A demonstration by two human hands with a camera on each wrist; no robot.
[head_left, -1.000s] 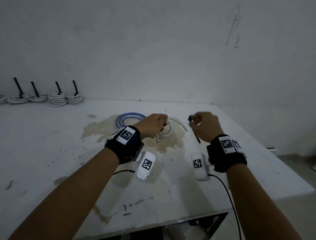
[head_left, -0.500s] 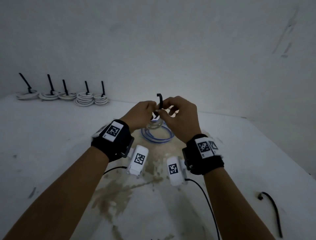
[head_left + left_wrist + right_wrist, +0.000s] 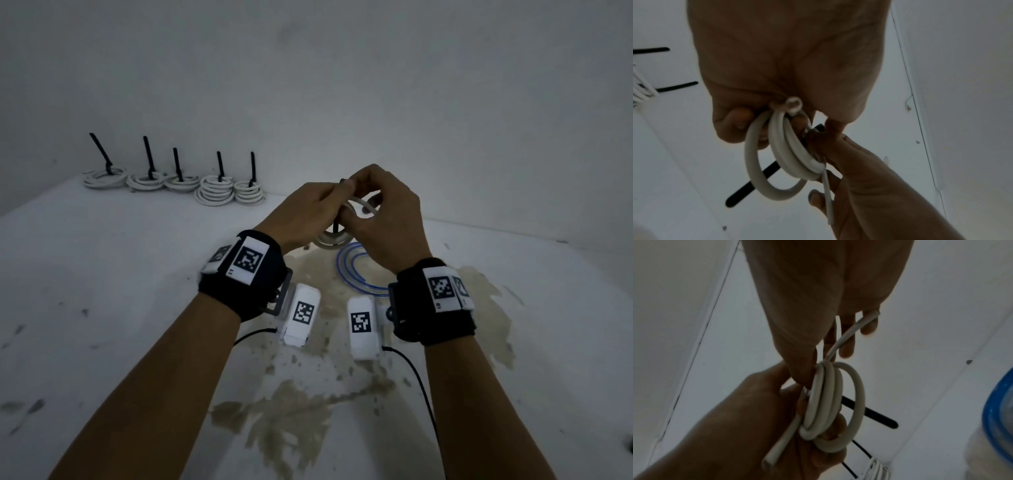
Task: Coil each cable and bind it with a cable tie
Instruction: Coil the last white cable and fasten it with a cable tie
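Observation:
Above the table, my left hand [image 3: 323, 200] grips a small white cable coil [image 3: 334, 238]. The right hand [image 3: 359, 186] meets it and pinches a black cable tie [image 3: 336, 226] at the top of the coil. The tie's tail hangs down through the loops. In the left wrist view the coil [image 3: 789, 154] hangs from my curled left fingers [image 3: 735, 118], with the tie [image 3: 754, 181] behind it. The right wrist view shows the coil [image 3: 826, 402], its loose end [image 3: 851, 331] and the tie [image 3: 869, 415].
A loose blue cable coil [image 3: 352, 270] lies on the stained white table [image 3: 137, 291] just beyond my wrists. Several white coils [image 3: 215, 192] bound with upright black ties stand in a row by the back wall at the left. A black item [image 3: 629, 445] shows at the right edge.
The hands were apart, left on the coil and right holding the tie. They have come together and risen off the table. The tie's tail now points down instead of up.

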